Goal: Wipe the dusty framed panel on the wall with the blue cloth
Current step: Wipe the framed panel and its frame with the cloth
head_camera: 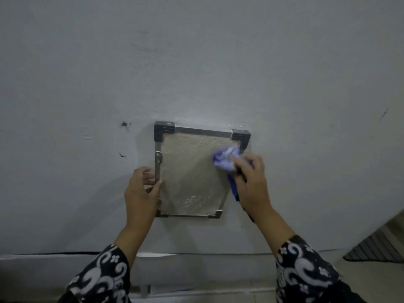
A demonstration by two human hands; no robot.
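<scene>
Meanwhile right hand (251, 182) grasps blue cloth (226, 159) on framed panel (192, 178), left hand (140, 193) pinching its edge.

The right hand (251, 182) hides the right side of the framed panel (192, 171), and most of the blue cloth (226, 159) is tucked under its fingers. The cloth looks blurry. The left hand (141, 193) covers part of the panel's left edge and lower left corner. Both patterned sleeves (100, 278) are cut off at the bottom of the frame. A dark ribbed thing (376, 248) at the lower right is cut off too.
</scene>
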